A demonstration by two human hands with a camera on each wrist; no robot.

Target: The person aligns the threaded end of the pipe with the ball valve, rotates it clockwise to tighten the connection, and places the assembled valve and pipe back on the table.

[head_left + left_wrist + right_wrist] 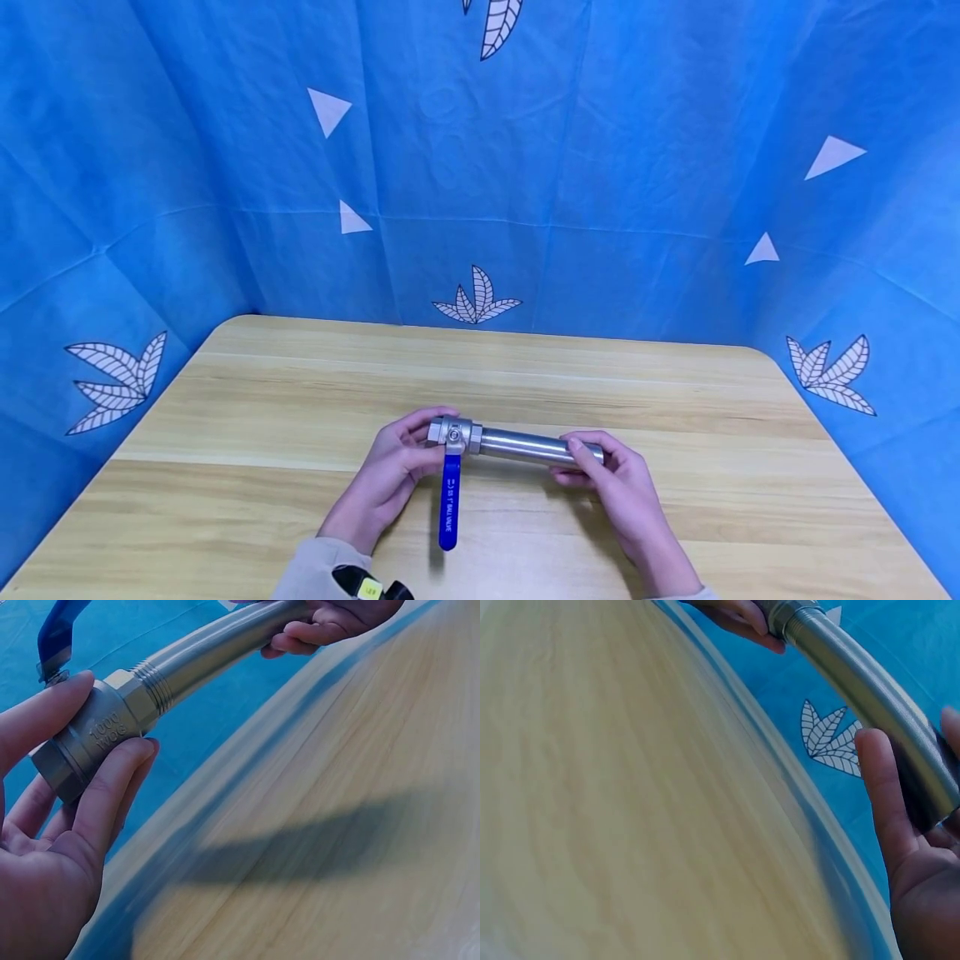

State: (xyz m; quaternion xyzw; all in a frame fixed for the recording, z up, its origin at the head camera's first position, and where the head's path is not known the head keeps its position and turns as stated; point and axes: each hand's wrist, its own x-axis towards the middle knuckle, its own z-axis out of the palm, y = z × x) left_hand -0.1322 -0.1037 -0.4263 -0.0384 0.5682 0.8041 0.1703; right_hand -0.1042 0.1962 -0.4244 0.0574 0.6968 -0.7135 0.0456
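A steel ball valve (455, 432) with a long blue lever handle (450, 504) joins a straight steel pipe (521, 446). My left hand (390, 471) grips the valve body, thumb on the near side and fingers behind. In the left wrist view, the valve body (105, 731) bears raised lettering, and several screw threads (155, 686) show where the pipe enters it. My right hand (618, 479) holds the pipe's far right end between thumb and fingers. The lever points toward me. In the right wrist view, the pipe (862, 682) runs past my raised finger (881, 772).
Valve and pipe are held over a light wooden table (300, 375), with shadows beneath them. A blue curtain (637, 167) with white leaf and triangle prints surrounds the table's back and sides. A black band with a yellow tag (370, 588) is on my left wrist.
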